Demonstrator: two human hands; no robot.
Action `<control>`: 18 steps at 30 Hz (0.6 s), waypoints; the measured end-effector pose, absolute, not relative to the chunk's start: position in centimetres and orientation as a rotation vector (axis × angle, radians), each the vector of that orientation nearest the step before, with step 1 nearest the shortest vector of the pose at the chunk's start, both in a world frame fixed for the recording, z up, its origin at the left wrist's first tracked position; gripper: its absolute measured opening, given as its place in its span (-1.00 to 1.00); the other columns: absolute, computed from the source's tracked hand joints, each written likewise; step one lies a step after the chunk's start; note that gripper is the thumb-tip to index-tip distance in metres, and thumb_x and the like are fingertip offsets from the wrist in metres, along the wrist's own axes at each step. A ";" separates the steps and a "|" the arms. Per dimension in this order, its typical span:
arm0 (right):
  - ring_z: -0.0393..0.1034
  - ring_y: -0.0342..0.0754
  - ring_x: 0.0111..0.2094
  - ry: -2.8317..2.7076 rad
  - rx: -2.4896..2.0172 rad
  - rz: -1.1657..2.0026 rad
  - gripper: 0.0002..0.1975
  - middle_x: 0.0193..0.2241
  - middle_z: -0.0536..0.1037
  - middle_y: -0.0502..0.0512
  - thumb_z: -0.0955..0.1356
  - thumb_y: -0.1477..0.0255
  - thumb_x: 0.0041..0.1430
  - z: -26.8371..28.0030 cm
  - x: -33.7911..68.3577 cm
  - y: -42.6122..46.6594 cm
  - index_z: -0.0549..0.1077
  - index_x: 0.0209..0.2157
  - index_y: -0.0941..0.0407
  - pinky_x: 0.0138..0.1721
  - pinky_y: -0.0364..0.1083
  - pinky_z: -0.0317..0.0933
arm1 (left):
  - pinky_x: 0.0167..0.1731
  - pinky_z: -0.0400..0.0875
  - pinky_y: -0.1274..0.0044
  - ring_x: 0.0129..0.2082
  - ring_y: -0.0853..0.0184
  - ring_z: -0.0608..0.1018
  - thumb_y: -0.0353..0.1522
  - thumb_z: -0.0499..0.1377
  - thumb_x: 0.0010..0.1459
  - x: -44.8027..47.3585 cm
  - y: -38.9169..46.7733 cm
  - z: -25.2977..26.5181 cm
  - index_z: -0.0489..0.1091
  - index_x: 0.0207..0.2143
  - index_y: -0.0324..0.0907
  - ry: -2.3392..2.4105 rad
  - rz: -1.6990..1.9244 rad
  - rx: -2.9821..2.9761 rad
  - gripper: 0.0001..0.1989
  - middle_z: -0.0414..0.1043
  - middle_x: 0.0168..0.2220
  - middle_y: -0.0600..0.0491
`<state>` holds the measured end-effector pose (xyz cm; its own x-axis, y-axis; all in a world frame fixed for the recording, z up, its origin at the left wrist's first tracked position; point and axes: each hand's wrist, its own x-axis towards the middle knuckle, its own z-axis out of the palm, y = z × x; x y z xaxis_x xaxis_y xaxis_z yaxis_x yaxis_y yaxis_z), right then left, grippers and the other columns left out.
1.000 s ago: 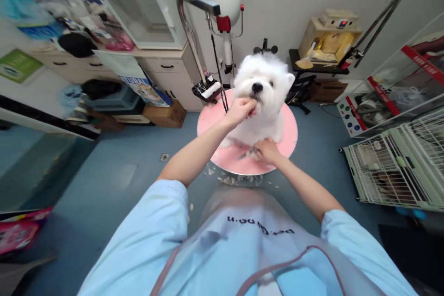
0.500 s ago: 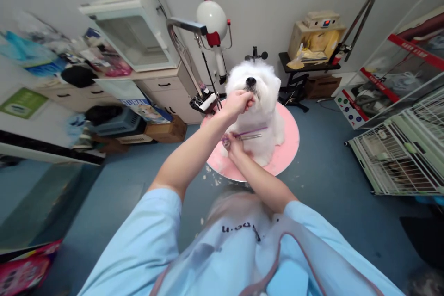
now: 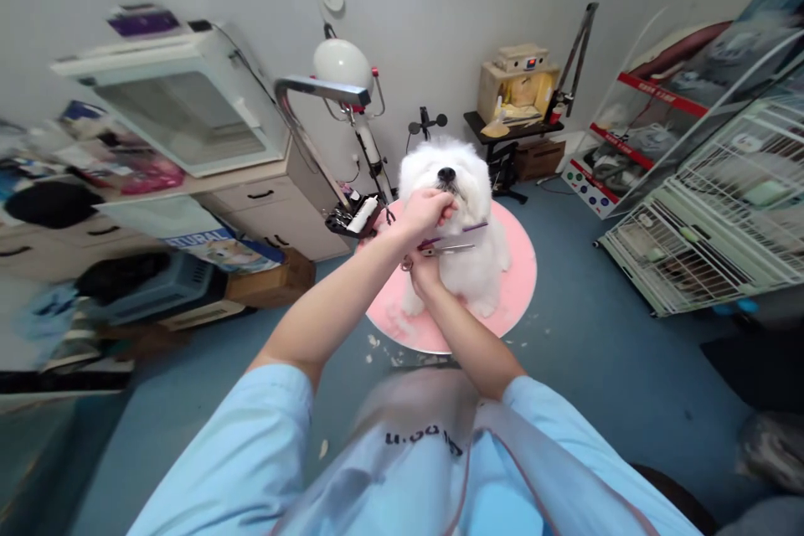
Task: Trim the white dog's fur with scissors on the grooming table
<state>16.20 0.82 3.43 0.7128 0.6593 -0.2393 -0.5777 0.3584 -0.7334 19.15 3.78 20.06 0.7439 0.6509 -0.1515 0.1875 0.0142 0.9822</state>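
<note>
A fluffy white dog [image 3: 445,157] sits on a round pink table [image 3: 518,285], facing me with its nose tilted up. My left hand [image 3: 432,211] is closed at the dog's chin, its fingers pinching the hair under the mouth. Just below, in front of the chest, my right hand [image 3: 425,270] is wrapped round silver scissors [image 3: 457,248]; a finger ring shows at its left side. A thin purple tool [image 3: 476,227], perhaps a comb, sticks out above the blades from the same hand. My left hand partly hides the muzzle.
A metal grooming arm [image 3: 320,89] rises left of the table, beside a black tool tray [image 3: 342,222]. Behind stands a white stand dryer [image 3: 342,63]. Cabinets [image 3: 251,213] line the left; a wire cage [image 3: 703,226] is at right. Hair clippings [image 3: 373,341] lie on the floor.
The camera view has shifted, so the room appears lower and the background sits further left. My left hand stays at the chin. The purple tool now sits closer under the chin.
</note>
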 end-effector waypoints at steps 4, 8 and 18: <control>0.32 -0.17 -0.59 -0.187 -0.949 0.774 -0.75 -0.56 0.53 -0.06 0.47 0.28 -0.07 2.4 14.8 -0.8 0.37 -0.43 0.06 -0.58 -0.18 0.15 | -0.71 -0.02 0.63 -0.74 0.54 0.21 -0.50 0.09 0.02 18.6 4.7 19.7 0.41 -0.62 -0.24 0.640 0.369 1.553 -0.80 0.23 -0.69 0.14; 0.34 -0.16 -0.58 0.073 -0.949 0.703 -0.71 -0.59 0.52 -0.07 0.48 0.30 -0.11 3.4 16.0 0.6 0.31 -0.44 0.05 -0.57 -0.19 0.14 | -0.70 -0.01 0.62 -0.74 0.54 0.20 -0.51 0.10 0.00 18.3 5.1 19.4 0.41 -0.63 -0.24 0.629 0.318 1.576 -0.80 0.23 -0.71 0.14; 0.27 -0.15 -0.65 0.092 -1.173 0.743 -0.67 -0.62 0.50 -0.06 0.48 0.17 -0.11 -7.9 8.6 -9.0 0.34 -0.45 0.05 -0.63 -0.17 0.07 | -0.74 -0.03 0.64 -0.74 0.54 0.20 -0.50 0.11 0.02 18.1 6.8 19.2 0.41 -0.60 -0.26 0.570 0.276 1.605 -0.82 0.22 -0.69 0.14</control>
<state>8.57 -9.03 -7.90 0.7620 0.4796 -0.4351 -0.5714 0.1819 -0.8002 18.12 6.76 19.16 0.8445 0.5127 -0.1548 0.1966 -0.0280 0.9801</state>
